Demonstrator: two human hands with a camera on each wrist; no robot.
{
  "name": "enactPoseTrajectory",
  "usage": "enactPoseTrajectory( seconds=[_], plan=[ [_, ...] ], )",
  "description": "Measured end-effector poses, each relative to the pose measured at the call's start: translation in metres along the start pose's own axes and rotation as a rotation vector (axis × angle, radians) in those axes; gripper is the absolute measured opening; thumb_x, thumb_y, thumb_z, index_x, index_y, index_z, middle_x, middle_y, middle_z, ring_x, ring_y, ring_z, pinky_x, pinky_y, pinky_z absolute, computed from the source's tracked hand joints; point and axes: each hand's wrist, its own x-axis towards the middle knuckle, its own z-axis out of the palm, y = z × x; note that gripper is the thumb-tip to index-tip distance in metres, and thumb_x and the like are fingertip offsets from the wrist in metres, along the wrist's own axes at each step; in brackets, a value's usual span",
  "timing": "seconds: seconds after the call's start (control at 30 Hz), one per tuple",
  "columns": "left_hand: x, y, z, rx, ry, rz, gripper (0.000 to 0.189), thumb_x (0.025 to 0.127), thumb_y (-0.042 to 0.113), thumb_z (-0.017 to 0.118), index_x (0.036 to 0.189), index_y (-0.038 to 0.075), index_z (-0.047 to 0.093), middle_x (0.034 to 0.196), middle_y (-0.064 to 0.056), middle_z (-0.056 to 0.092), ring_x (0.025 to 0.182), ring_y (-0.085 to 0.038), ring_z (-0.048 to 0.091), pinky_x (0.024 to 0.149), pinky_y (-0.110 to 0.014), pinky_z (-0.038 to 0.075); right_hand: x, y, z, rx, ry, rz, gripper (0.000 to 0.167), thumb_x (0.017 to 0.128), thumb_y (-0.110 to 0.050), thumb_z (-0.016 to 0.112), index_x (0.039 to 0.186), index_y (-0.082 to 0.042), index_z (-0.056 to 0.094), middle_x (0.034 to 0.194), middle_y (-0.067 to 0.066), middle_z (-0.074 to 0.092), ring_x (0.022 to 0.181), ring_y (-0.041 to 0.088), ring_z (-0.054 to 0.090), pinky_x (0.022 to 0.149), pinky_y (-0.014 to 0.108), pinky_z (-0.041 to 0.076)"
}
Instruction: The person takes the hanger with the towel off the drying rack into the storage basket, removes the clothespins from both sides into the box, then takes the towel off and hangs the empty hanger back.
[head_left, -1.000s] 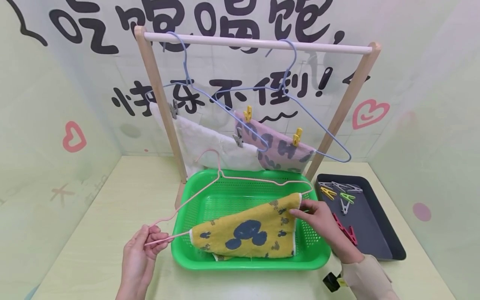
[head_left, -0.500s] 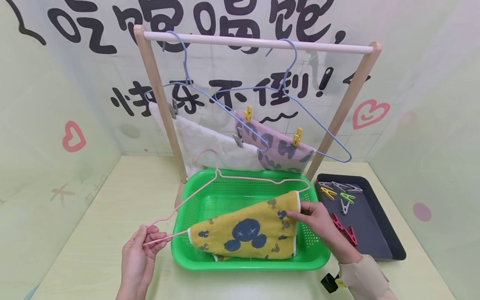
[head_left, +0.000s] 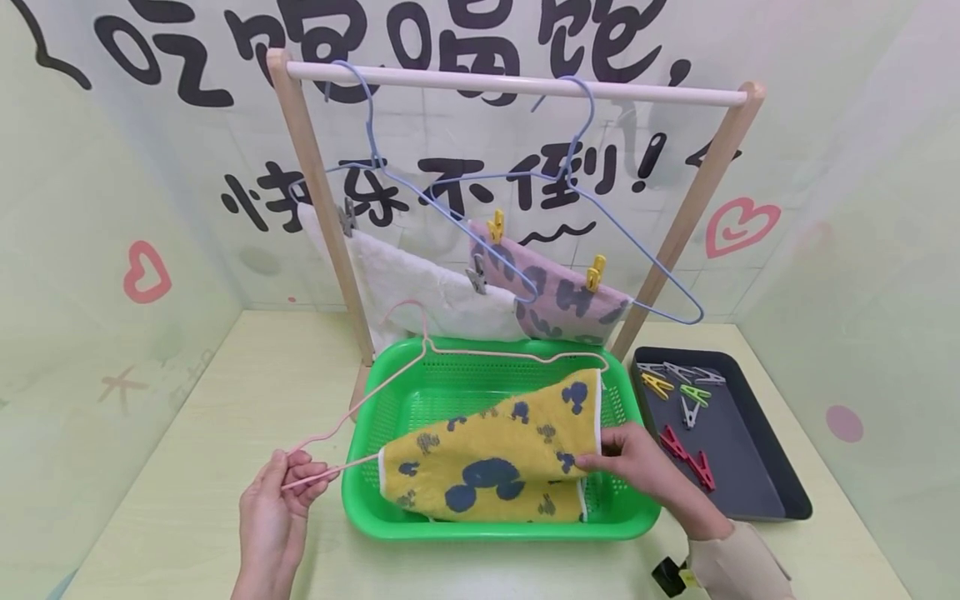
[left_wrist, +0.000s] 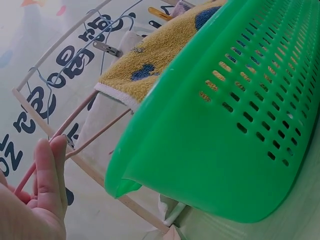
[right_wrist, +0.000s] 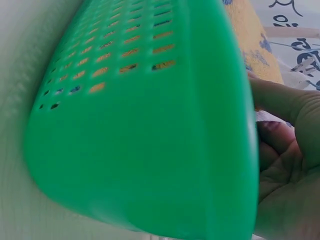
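Observation:
A pink wire hanger (head_left: 480, 353) is held by its left corner in my left hand (head_left: 279, 508), left of the green basket. Over the hanger's lower bar drapes a yellow towel (head_left: 480, 442) with blue mouse-head shapes and white edging, its lower part inside the green basket (head_left: 495, 530). My right hand (head_left: 637, 467) pinches the towel's right edge between thumb and fingers. In the left wrist view, the thumb and fingers close on the pink wire in front of the basket wall (left_wrist: 200, 165). The basket hides part of the right hand (right_wrist: 290, 150) in the right wrist view.
Behind the basket stands a wooden rack (head_left: 517, 86). Two blue hangers hang on it, bearing a white towel (head_left: 427, 292) with grey clips and a pink patterned towel (head_left: 551, 292) with yellow clips. At right lies a dark tray (head_left: 750, 442) with several clothespins (head_left: 690, 412).
My right hand has slid down the towel's right edge, and the towel's upper fold has turned to show more of its pattern. The hanger has shifted slightly left with my left hand.

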Motion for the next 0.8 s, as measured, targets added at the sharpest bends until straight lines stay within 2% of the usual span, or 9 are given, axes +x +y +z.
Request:
enactPoseTrajectory(
  seconds=[0.1,0.23,0.33,0.53,0.67,0.7,0.8],
  plan=[
    [0.0001,0.0004,0.0005,0.001,0.010,0.003,0.031,0.099,0.021,0.048,0.083,-0.001,0.064,0.071,-0.011,0.068,0.067,-0.017,0.069,0.058,-0.021,0.057,-0.0013,-0.0001,-0.0010,-0.034,-0.034,-0.003,0.018,0.083,-0.007,0.070,0.092,0.008,0.069,0.081,0.013,0.071,0.061,0.001,0.057,0.047,0.017,0.042],
    [0.0002,0.0010,0.0008,-0.016,0.012,0.005,0.031,0.099,0.020,0.048,0.083,-0.002,0.064,0.071,-0.011,0.068,0.067,-0.018,0.069,0.058,-0.021,0.057,-0.0023,-0.0003,-0.0016,-0.082,-0.066,-0.002,0.015,0.081,-0.009,0.072,0.087,0.005,0.071,0.074,0.010,0.070,0.048,0.000,0.038,0.042,0.015,0.028],
    [0.0000,0.0015,0.0008,-0.023,0.003,0.010,0.031,0.099,0.020,0.047,0.083,-0.002,0.063,0.071,-0.012,0.068,0.067,-0.018,0.069,0.058,-0.021,0.057,-0.0030,-0.0002,-0.0019,-0.095,-0.084,0.009,0.014,0.080,-0.008,0.073,0.085,0.004,0.071,0.071,0.008,0.069,0.046,0.000,0.031,0.042,0.015,0.024],
    [-0.0003,0.0026,0.0006,-0.018,-0.006,0.027,0.032,0.099,0.020,0.046,0.083,-0.002,0.063,0.071,-0.012,0.068,0.067,-0.019,0.070,0.058,-0.022,0.057,-0.0025,0.0010,-0.0025,-0.110,-0.135,0.021,0.013,0.080,-0.008,0.074,0.084,0.004,0.072,0.071,0.007,0.070,0.046,-0.001,0.031,0.042,0.016,0.023],
    [-0.0003,0.0037,0.0007,-0.018,-0.009,0.027,0.033,0.099,0.020,0.046,0.083,-0.002,0.063,0.071,-0.012,0.068,0.067,-0.019,0.070,0.057,-0.021,0.057,-0.0026,0.0013,-0.0033,-0.144,-0.157,0.020,0.012,0.079,-0.010,0.075,0.077,0.001,0.072,0.058,0.004,0.063,0.043,-0.002,0.027,0.042,0.016,0.020],
    [-0.0002,0.0040,0.0006,-0.016,-0.012,0.025,0.033,0.099,0.020,0.046,0.083,-0.002,0.063,0.071,-0.012,0.068,0.066,-0.019,0.070,0.057,-0.021,0.057,-0.0029,0.0011,-0.0037,-0.151,-0.156,0.021,0.012,0.079,-0.010,0.075,0.076,0.001,0.072,0.057,0.002,0.062,0.043,-0.002,0.027,0.042,0.015,0.021],
    [-0.0003,0.0051,0.0004,0.000,-0.020,0.015,0.032,0.100,0.020,0.045,0.083,-0.001,0.063,0.070,-0.011,0.068,0.066,-0.019,0.069,0.056,-0.021,0.056,-0.0016,0.0010,-0.0041,-0.162,-0.116,0.049,0.014,0.079,-0.012,0.075,0.081,0.002,0.071,0.064,0.002,0.065,0.048,-0.001,0.039,0.043,0.016,0.030]
  ],
)
